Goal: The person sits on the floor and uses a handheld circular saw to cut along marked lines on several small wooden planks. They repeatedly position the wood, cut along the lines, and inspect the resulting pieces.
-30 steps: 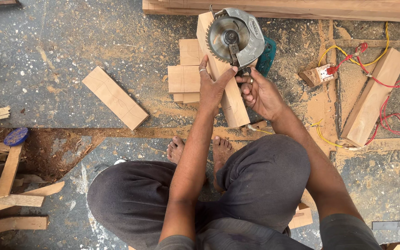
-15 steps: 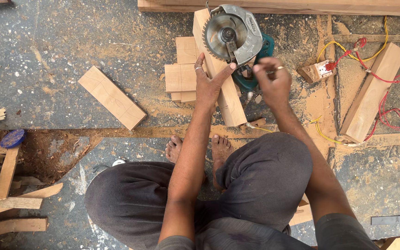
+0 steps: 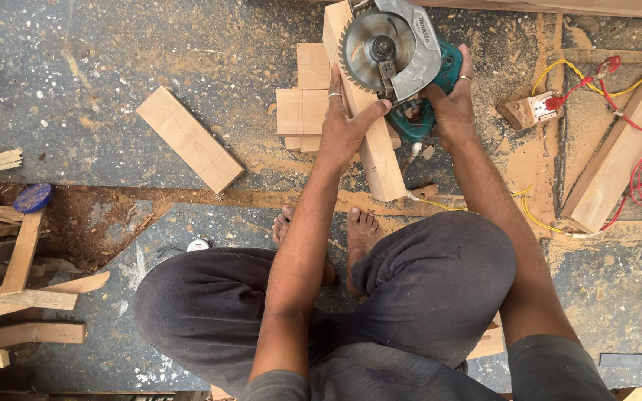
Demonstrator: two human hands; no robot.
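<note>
- I have my left hand (image 3: 343, 130) spread flat, pressing down a long wooden board (image 3: 369, 141) on the floor.
- My right hand (image 3: 451, 100) is clenched around the teal circular saw (image 3: 395, 44), just beside the left.
- Short wood blocks (image 3: 302, 111) lie left of the left hand.

Circular saw (image 3: 391, 44) on plank (image 3: 369, 141), offcuts (image 3: 302, 111) left.
</note>
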